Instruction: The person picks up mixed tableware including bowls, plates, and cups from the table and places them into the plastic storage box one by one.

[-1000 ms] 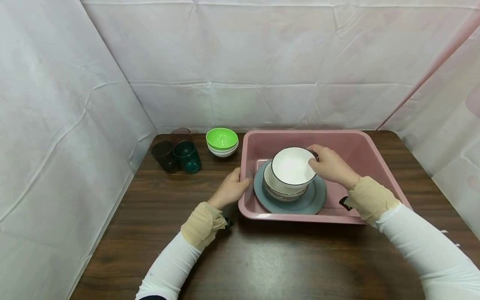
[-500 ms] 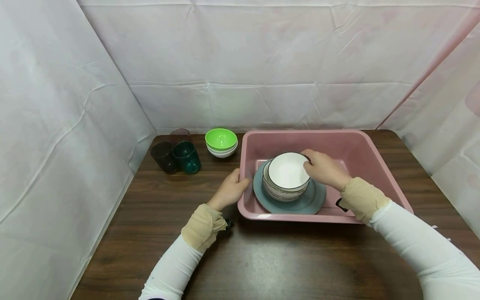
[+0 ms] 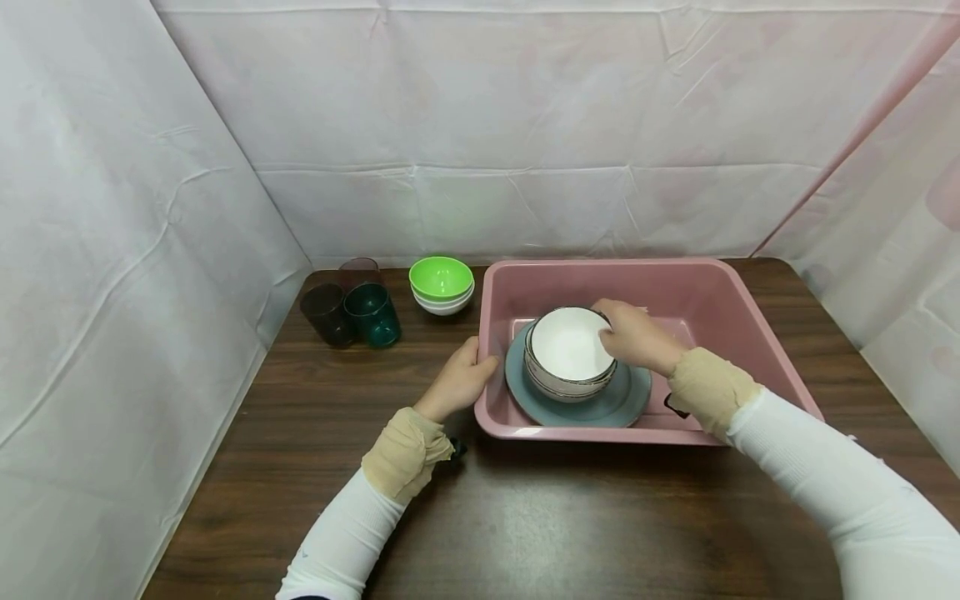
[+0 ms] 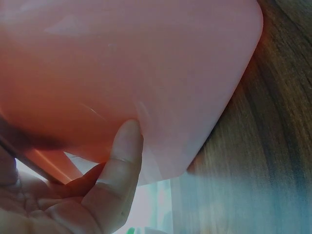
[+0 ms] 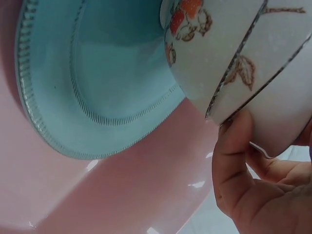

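Observation:
My right hand pinches the rim of a white bowl with a dark edge. That bowl sits in a stack of similar bowls on a blue-grey plate, inside a pink basin. In the right wrist view, my right hand has its thumb and fingers at the edge of the top bowl; the bowls below carry a printed red and brown pattern. My left hand grips the left rim of the basin. In the left wrist view, the thumb of my left hand presses the basin's wall.
Left of the basin stands a green bowl nested in white bowls. Farther left, a teal glass, a dark glass and a reddish glass stand together. White sheeting hangs behind and beside the wooden table.
My right hand has brought the white bowl left and down, from tilted above the stack to nested in it. The left hand has stayed on the basin's rim.

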`<state>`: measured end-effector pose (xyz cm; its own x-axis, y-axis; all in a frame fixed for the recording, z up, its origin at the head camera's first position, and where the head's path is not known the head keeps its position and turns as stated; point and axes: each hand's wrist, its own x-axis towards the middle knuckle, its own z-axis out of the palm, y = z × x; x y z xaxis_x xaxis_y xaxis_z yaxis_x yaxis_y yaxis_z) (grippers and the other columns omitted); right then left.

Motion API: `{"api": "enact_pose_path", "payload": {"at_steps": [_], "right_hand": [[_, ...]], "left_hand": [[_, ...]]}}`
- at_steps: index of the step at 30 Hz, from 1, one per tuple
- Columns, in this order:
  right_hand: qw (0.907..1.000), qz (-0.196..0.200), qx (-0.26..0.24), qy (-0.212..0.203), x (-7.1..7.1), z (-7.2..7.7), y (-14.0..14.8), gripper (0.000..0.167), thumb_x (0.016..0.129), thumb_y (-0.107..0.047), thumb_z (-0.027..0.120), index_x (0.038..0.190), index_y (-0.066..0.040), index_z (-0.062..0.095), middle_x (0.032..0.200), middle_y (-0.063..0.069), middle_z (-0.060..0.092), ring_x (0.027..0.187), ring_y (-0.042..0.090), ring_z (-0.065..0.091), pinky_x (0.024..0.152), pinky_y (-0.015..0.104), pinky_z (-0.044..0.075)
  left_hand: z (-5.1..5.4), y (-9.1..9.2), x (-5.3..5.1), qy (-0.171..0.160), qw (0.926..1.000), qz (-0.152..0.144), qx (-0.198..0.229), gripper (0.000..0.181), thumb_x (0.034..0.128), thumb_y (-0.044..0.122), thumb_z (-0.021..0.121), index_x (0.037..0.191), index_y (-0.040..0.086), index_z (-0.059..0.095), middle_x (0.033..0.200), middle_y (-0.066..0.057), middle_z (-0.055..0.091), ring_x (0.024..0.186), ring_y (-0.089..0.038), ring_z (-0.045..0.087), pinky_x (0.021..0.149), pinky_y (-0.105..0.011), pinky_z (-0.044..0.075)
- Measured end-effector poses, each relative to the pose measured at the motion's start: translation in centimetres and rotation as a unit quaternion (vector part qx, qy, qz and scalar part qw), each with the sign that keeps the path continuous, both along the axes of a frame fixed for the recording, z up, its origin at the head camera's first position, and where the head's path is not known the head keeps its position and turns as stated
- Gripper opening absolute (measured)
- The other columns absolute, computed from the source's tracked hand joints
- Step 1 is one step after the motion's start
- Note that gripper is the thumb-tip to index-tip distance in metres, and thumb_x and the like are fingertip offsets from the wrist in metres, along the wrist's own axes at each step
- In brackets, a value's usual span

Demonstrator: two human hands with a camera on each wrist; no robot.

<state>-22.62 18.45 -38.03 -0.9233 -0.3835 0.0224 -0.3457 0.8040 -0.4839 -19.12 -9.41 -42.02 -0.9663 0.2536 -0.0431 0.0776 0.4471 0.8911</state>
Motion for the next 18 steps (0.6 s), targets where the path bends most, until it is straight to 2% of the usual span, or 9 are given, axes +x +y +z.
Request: {"api": "enact_pose_path", "payload": {"at_steps": [5,9,14,18], "right_hand": [[0.9994,0.001,0.022,-0.028,-0.29,0.13,-0.27,0.042,0.088,0.000,0.053,0.128,0.013,0.051,0.124,0.030,0.059,0.117,0.042,0.056,0.101,0.056,0.044],[0.9982,0.008,0.049,-0.035,-0.43,0.18,-0.54,0.046,0.087,0.000,0.055,0.131,0.013,0.050,0.129,0.031,0.057,0.123,0.046,0.052,0.105,0.057,0.041],[0.9970,0.008,0.070,-0.033,-0.56,0.16,-0.76,0.047,0.086,-0.001,0.056,0.131,0.011,0.052,0.128,0.031,0.057,0.121,0.045,0.053,0.103,0.056,0.042],[0.9959,0.001,0.082,-0.039,-0.64,0.23,-0.86,0.048,0.085,-0.003,0.057,0.131,0.010,0.051,0.126,0.032,0.055,0.114,0.042,0.056,0.098,0.054,0.045]], "left_hand": [[-0.11,-0.02,-0.05,0.003,1.0000,-0.001,-0.002,0.033,0.0969,0.013,0.047,0.123,-0.008,0.051,0.112,-0.022,0.061,0.105,-0.030,0.062,0.088,-0.041,0.055],[-0.20,-0.01,-0.10,0.005,1.0000,-0.003,0.000,0.034,0.0969,0.013,0.047,0.124,-0.008,0.050,0.113,-0.022,0.061,0.105,-0.030,0.062,0.088,-0.041,0.055],[-0.05,0.01,-0.03,0.007,1.0000,-0.002,-0.003,0.034,0.0967,0.012,0.047,0.123,-0.008,0.051,0.112,-0.022,0.061,0.104,-0.029,0.062,0.087,-0.041,0.055],[0.06,0.02,0.01,0.005,1.0000,-0.003,-0.004,0.034,0.0967,0.012,0.046,0.124,-0.009,0.050,0.113,-0.022,0.061,0.104,-0.030,0.062,0.087,-0.041,0.055]]}}
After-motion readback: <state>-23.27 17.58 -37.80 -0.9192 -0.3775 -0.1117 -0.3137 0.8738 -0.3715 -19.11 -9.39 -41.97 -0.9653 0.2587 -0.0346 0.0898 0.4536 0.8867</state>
